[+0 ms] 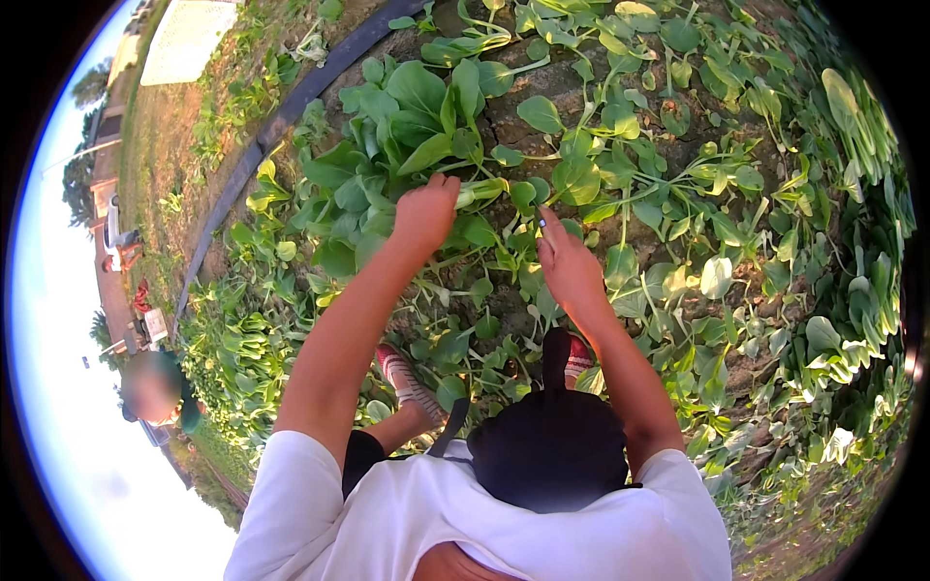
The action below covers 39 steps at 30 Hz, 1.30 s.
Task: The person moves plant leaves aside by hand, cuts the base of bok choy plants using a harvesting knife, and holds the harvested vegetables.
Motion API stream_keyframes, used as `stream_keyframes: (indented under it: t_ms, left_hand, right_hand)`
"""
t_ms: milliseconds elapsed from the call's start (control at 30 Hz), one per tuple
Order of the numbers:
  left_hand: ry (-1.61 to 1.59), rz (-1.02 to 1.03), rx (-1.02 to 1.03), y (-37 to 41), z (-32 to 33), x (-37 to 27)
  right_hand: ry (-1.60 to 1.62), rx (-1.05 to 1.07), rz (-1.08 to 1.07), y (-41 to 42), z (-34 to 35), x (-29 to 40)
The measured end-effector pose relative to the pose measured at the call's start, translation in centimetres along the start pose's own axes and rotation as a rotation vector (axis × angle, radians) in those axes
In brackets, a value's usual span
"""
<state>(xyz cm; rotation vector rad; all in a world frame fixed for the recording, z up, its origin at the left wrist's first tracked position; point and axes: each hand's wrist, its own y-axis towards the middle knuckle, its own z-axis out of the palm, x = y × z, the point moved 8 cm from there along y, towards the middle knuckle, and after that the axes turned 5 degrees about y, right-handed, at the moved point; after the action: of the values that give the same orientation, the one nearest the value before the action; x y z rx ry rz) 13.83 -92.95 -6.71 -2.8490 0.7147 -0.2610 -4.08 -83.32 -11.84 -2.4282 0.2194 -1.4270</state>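
My left hand (pixel 427 212) is closed around the pale stems of a leafy green plant (pixel 482 190), which looks like choy sum or bok choy. The plant's stem base points right, toward my right hand (pixel 570 265). Broad dark-green leaves (pixel 415 98) spread beyond and to the left of my left hand. My right hand is closed, its fingertips a short way from the stem base. A small, narrow dark tool, perhaps a knife (pixel 538 214), shows at those fingertips, mostly hidden by the hand.
Low leafy plants and loose leaves (pixel 676 181) cover the soil around me. A black hose or strip (pixel 298 98) curves along the left. Bunched greens (pixel 850 348) line the far right. Another person (pixel 156 392) is at the left, and a white crate-like object (pixel 187 40) lies upper left.
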Motion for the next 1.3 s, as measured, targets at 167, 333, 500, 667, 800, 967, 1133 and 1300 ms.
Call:
stream_keyframes:
  t_ms: [167,333,500,667,800,967,1133,1300]
  left_hand:
    - [-0.04,-0.018,-0.089,-2.5,-0.2,-1.7]
    - [-0.059,-0.069,-0.173,-2.6,-0.5,-1.7]
    - [-0.078,-0.1,-0.164,-2.9,0.6,-1.6]
    - [-0.188,-0.183,-0.066,-3.6,0.8,-1.5]
    - [-0.233,-0.241,-0.063,-3.5,1.2,-0.9]
    - [-0.353,-0.287,-0.101,-5.2,-0.1,0.2]
    - [-0.845,-0.312,-0.118,-7.1,-4.1,1.0]
    - [-0.729,-0.155,-0.02,-6.3,-6.6,-1.0]
  right_hand:
    - [-0.146,0.063,-0.068,2.2,1.7,-0.6]
    - [0.222,0.2,0.015,4.1,2.9,-3.6]
    - [0.233,0.216,-0.028,4.4,3.7,-3.2]
    - [0.076,0.203,-0.09,4.7,2.6,-2.8]
    - [0.065,0.218,-0.122,6.0,3.0,-3.0]
    - [0.118,0.259,-0.108,4.3,2.9,-3.9]
    - [0.967,0.212,0.321,3.0,0.4,-2.4]
    - [1.347,0.379,0.363,1.8,0.5,2.8]
